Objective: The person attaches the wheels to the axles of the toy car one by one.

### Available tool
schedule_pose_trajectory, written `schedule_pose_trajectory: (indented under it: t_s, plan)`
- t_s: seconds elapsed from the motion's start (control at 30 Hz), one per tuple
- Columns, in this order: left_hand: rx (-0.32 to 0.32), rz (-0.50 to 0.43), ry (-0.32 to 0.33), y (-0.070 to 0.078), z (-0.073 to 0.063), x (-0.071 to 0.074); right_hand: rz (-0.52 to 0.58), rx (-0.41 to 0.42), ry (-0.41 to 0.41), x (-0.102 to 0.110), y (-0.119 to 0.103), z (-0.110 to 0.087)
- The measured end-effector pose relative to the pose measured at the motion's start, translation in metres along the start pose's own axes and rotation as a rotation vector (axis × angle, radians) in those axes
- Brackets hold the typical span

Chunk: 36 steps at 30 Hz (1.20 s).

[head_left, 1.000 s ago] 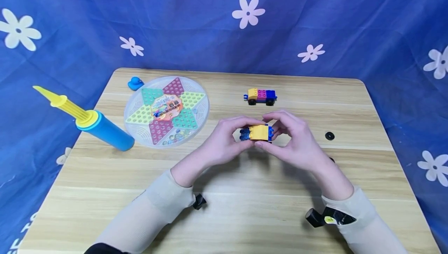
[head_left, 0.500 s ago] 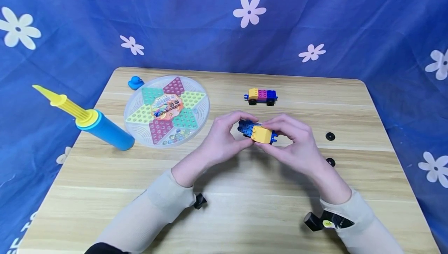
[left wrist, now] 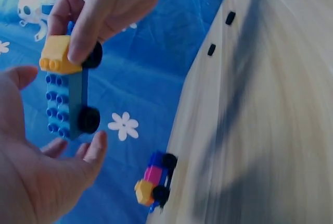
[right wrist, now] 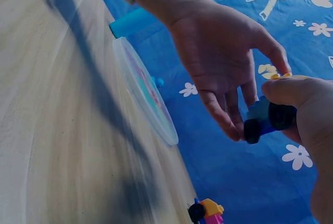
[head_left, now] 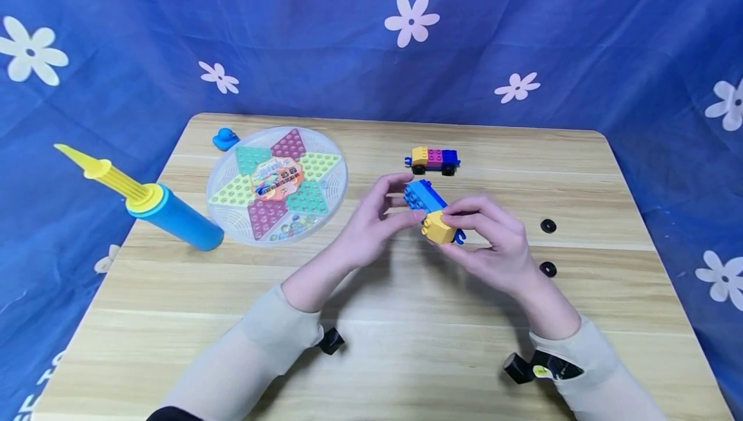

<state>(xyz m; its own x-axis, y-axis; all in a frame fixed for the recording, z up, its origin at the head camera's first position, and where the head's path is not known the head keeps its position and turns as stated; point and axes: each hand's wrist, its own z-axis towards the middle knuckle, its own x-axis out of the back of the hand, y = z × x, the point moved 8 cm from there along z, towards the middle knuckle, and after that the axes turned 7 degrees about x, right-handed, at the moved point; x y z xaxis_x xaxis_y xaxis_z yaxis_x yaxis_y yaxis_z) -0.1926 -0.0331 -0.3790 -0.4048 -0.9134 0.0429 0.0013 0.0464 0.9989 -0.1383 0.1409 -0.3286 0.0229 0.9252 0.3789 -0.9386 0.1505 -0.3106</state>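
My right hand (head_left: 493,240) pinches the yellow sloped brick end of a toy brick car (head_left: 428,198), held above the table. In the left wrist view the car (left wrist: 65,101) shows a blue studded block behind the yellow brick and black wheels along one side. My left hand (head_left: 377,224) is spread around the blue end. Its thumb stands apart from the car and its fingertips are close by the far end, as the left wrist view shows. Farther back a second brick car (head_left: 434,158), yellow, pink and blue, stands on the table on black wheels.
Two loose black rings (head_left: 548,225) lie on the table (head_left: 406,356) to the right. At the left are a round Chinese checkers board (head_left: 333,215), a blue rubber duck (head_left: 224,138) and a blue and yellow hand pump (head_left: 180,218). A blue flowered cloth (head_left: 325,34) hangs behind.
The held car has turned, its yellow end swinging toward me and its blue end away. My left fingers have loosened from it. The other things have stayed put.
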Motion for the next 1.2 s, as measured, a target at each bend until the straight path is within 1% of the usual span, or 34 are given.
schedule_pose_trajectory:
  t_s: [0.1,0.17,0.2,0.3,0.4,0.5,0.67,0.8,0.9,1.03,1.2]
  plan:
    - [0.111,-0.116,0.009,-0.005,0.002,-0.005,-0.026,0.059,0.012,-0.002,-0.004,-0.002]
    - [0.172,-0.192,0.019,-0.008,0.004,-0.008,-0.048,0.085,0.008,-0.004,-0.006,-0.004]
    - [0.197,-0.205,0.029,-0.01,0.004,-0.009,-0.063,0.095,0.001,-0.005,-0.007,-0.004]
    - [0.241,-0.171,0.07,-0.012,0.006,-0.009,-0.103,0.124,-0.023,-0.009,-0.008,-0.006]
    - [0.264,-0.123,0.103,-0.013,0.007,-0.007,-0.138,0.156,-0.049,-0.013,-0.01,-0.006]
    - [0.279,-0.106,0.112,-0.014,0.007,-0.006,-0.163,0.182,-0.073,-0.017,-0.011,-0.007]
    - [0.264,-0.094,0.107,-0.014,0.008,-0.003,-0.166,0.201,-0.103,-0.02,-0.011,-0.007]
    - [0.213,-0.102,0.109,-0.012,0.008,0.001,-0.143,0.207,-0.106,-0.02,-0.011,-0.007]
    - [0.159,-0.094,0.121,-0.009,0.008,0.006,-0.135,0.199,-0.085,-0.016,-0.011,-0.006]
    - [0.103,-0.088,0.129,-0.006,0.007,0.013,-0.108,0.16,-0.035,-0.004,-0.008,-0.006]
    - [0.065,-0.065,0.117,-0.006,0.005,0.016,-0.087,0.074,0.013,0.014,0.001,-0.009]
